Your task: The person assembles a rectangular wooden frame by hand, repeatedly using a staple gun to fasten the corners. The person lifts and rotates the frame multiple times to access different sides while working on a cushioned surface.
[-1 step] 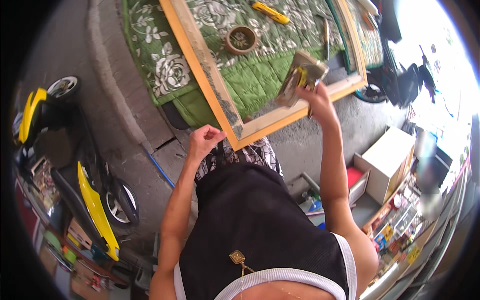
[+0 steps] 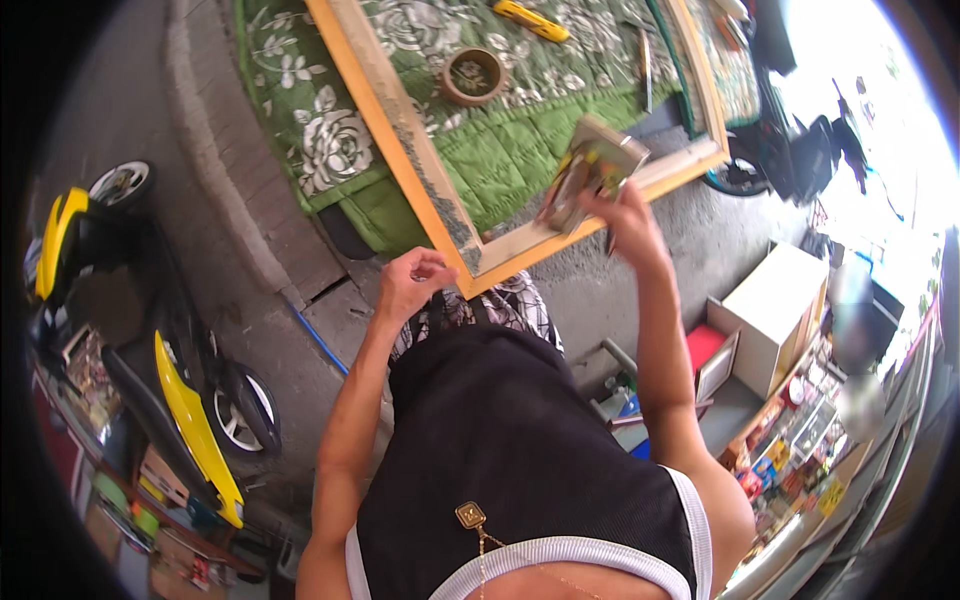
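In my right hand (image 2: 628, 222) is a boxy metal staple gun (image 2: 592, 165) with a yellow part, blurred by motion. I hold it tilted over the near rail of a large wooden frame (image 2: 545, 252), whose outer edge is orange. Whether it touches the rail I cannot tell. My left hand (image 2: 408, 285) is beside the near left corner of that frame, fingers curled and thumb and forefinger close together. What they pinch, if anything, is too small to see. Dark bits line the inner side of the frame's left rail.
Beneath the frame lies a green floral quilt (image 2: 335, 150). On it are a round brown bowl (image 2: 473, 77), a yellow utility knife (image 2: 532, 20) and a hammer (image 2: 646, 65). A yellow and black scooter (image 2: 185, 400) stands left; a white cabinet (image 2: 775, 300) stands right.
My right hand and the staple gun have shifted slightly nearer to me, toward the near rail. The fingers of my left hand have moved a little; it stays by the corner.
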